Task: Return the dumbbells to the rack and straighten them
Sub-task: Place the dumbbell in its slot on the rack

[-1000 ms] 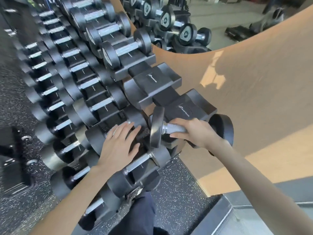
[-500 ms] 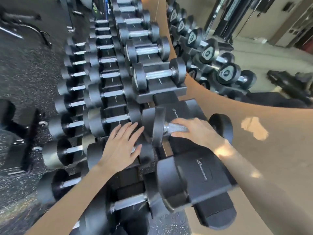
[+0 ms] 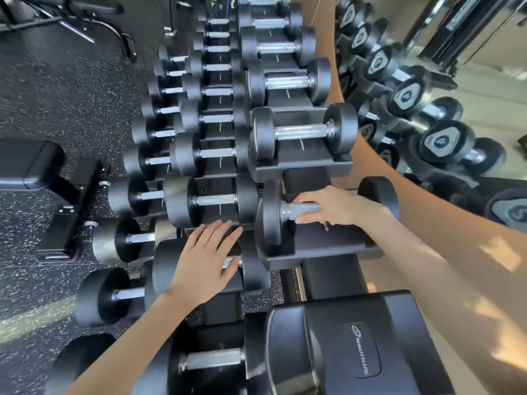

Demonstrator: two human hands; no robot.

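Right hand (image 3: 339, 205) is gripping the dumbbell (image 3: 328, 209) handle, seating it in the top-tier rack cradle (image 3: 328, 252). Left hand (image 3: 205, 260) is resting spread on a neighbouring dumbbell (image 3: 199, 269). Advisable: centre both heads squarely before letting go.

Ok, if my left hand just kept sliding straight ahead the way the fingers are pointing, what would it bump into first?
Most likely the inner head of the dumbbell your right hand is gripping. Your left hand lies flat with fingers aimed up and right, towards that black disc, though depth is hard to judge.
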